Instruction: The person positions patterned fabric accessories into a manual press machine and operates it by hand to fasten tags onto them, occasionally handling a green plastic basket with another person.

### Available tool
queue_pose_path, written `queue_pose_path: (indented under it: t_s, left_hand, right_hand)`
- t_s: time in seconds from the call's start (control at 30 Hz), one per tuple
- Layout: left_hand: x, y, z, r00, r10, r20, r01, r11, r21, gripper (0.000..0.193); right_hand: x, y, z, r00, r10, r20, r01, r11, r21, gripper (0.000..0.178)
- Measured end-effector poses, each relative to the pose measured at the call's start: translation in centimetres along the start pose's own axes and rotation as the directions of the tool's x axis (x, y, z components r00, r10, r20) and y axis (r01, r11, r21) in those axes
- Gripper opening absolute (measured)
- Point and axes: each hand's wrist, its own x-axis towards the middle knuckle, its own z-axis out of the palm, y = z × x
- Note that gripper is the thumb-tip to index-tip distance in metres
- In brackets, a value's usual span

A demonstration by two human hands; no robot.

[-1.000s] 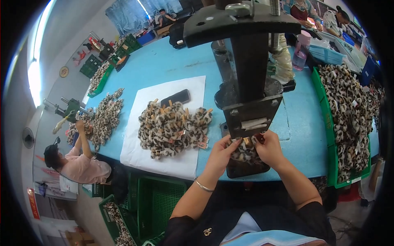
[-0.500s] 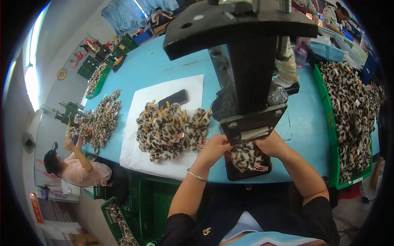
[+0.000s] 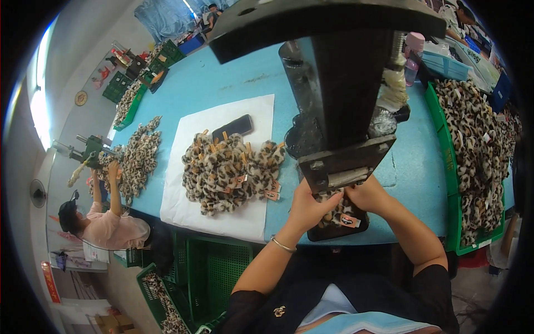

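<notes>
Head view: your left hand (image 3: 311,209) and right hand (image 3: 367,195) sit close together at about 5 o'clock of frame centre, right under the black press machine (image 3: 339,106). Both are pinched narrow on one leopard-print fuzzy piece (image 3: 336,214) that lies on the dark base plate (image 3: 334,231) at the near edge of the blue tabletop (image 3: 222,89). You hold it from both sides, probably so it stays lined up under the press head; the fingertips are partly hidden by the machine's lower block, so the exact grip can't be told. There is a thin bracelet (image 3: 282,245) on your left wrist.

At 9 o'clock of your hands, a heap of the same leopard pieces (image 3: 228,170) with small orange tags lies on a white sheet (image 3: 194,211), within easy left-hand reach, likely the supply. A dark phone (image 3: 232,127) lies at the heap's 12 o'clock, on the same sheet, clear of the work.

At 3 o'clock, a green crate (image 3: 448,167) is packed with more leopard pieces, near your right arm.

Far at 9 o'clock, another person in pink (image 3: 105,228) reaches both hands up to a second pile (image 3: 136,158) on the tabletop edge, well apart from you. More green crates (image 3: 206,273) sit below the tabletop at 7 o'clock.
</notes>
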Motion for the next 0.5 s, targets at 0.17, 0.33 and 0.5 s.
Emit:
queue_pose_path:
  t_s: [0.17,0.33,0.5]
  left_hand:
    - [0.3,-0.7,0.6,0.998,-0.056,-0.021,0.056,0.998,-0.002,0.033]
    - [-0.2,-0.7,0.9,0.997,-0.036,-0.065,0.034,0.999,-0.020,0.033]
    - [-0.2,-0.3,0.8,0.992,-0.084,-0.099,0.086,0.996,0.008,0.027]
  right_hand:
    - [0.5,-1.5,-1.5,0.941,0.293,0.168,-0.333,0.722,0.606,0.020]
    - [0.0,-2.5,-1.1,0.822,0.402,0.403,-0.569,0.563,0.600,0.034]
    - [0.2,-3.7,-4.6,0.514,-0.430,-0.742,0.511,0.849,-0.138,0.029]
